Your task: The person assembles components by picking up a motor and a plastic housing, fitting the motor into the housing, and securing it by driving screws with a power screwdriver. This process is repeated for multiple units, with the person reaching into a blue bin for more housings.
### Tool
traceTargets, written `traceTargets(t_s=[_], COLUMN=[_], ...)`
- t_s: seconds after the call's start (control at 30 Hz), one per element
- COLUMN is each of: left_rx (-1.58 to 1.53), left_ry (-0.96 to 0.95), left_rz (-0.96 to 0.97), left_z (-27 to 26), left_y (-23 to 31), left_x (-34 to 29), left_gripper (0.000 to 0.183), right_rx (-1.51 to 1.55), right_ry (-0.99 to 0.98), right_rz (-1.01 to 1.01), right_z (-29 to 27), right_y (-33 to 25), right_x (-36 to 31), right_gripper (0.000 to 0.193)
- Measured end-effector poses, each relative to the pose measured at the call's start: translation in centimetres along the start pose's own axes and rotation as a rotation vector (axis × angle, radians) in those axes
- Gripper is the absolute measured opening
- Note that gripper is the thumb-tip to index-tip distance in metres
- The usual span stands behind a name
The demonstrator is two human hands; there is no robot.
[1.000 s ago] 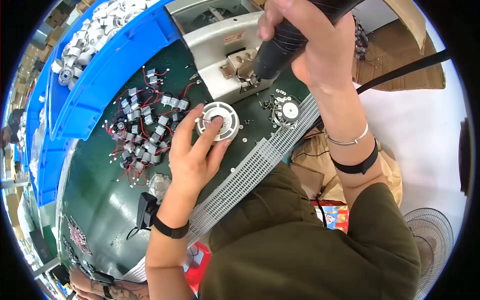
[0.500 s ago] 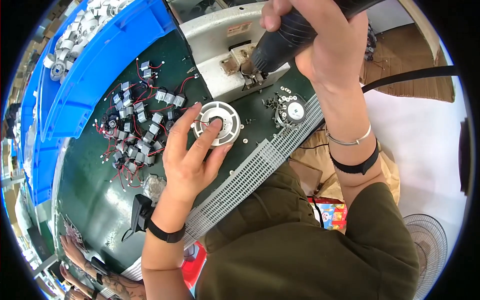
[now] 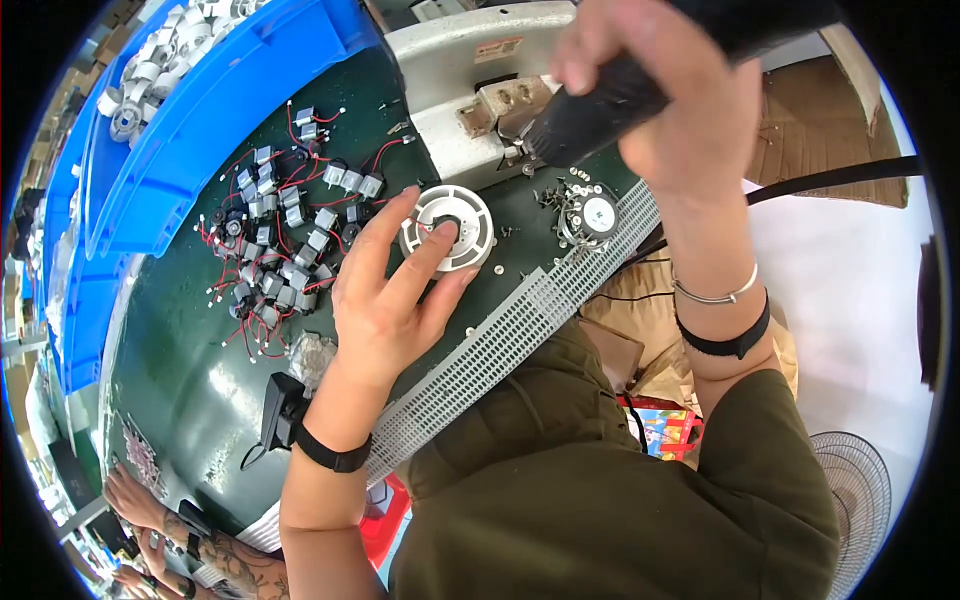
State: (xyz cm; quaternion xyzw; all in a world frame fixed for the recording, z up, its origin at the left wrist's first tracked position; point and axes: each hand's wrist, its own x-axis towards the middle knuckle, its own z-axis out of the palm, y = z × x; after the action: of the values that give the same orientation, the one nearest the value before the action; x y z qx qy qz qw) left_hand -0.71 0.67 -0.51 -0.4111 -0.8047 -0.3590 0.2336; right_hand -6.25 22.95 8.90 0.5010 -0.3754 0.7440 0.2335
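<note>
My left hand (image 3: 385, 300) holds a white round plastic housing (image 3: 481, 222) against the green table. Its index finger presses on a small dark motor part in the housing's centre, the thumb and other fingers along the rim. In my right hand (image 3: 685, 100), smeared by motion, is a black electric screwdriver (image 3: 605, 115), its fingers wrapped round the body. The screwdriver's tip is beside the front outlet of a silver metal screw feeder (image 3: 440, 75); whether they touch I cannot tell.
Several small grey motors with red wires (image 3: 290, 255) lie left of the housing. A round magnetic dish (image 3: 597, 213) with screws sits to the right, by a white perforated strip (image 3: 540, 300). A blue bin (image 3: 200, 130) holds white parts. A co-worker's hand (image 3: 135, 497) rests lower left.
The whole view has shifted slightly, moving the table things right. My right hand and the screwdriver have drawn a little to the right of the feeder's outlet. My left hand keeps its hold.
</note>
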Motion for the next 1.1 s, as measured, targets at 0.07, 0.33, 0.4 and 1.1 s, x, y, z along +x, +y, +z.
traceTargets(t_s=[0.07, 0.33, 0.4, 1.1], left_rx=[-0.039, -0.171, -0.153, -0.131], left_ry=[0.015, 0.046, 0.045, 0.054], left_rz=[-0.022, -0.065, -0.051, -0.033], left_z=[-0.1, 0.7, 0.5, 0.6], left_y=[-0.2, 0.0, 0.0, 0.1], left_x=[-0.3, -0.6, -0.5, -0.1], left_gripper=[0.037, 0.038, 0.038, 0.036], right_rx=[0.476, -0.277, -0.295, 0.074], right_ry=[0.216, 0.337, 0.395, 0.179], right_rz=[0.19, 0.573, 0.629, 0.457], right_z=[3.9, 7.2, 8.4, 5.0], right_y=[-0.1, -0.7, -1.1, 1.8], right_x=[1.6, 1.9, 2.2, 0.3], right_gripper=[0.052, 0.046, 0.046, 0.053])
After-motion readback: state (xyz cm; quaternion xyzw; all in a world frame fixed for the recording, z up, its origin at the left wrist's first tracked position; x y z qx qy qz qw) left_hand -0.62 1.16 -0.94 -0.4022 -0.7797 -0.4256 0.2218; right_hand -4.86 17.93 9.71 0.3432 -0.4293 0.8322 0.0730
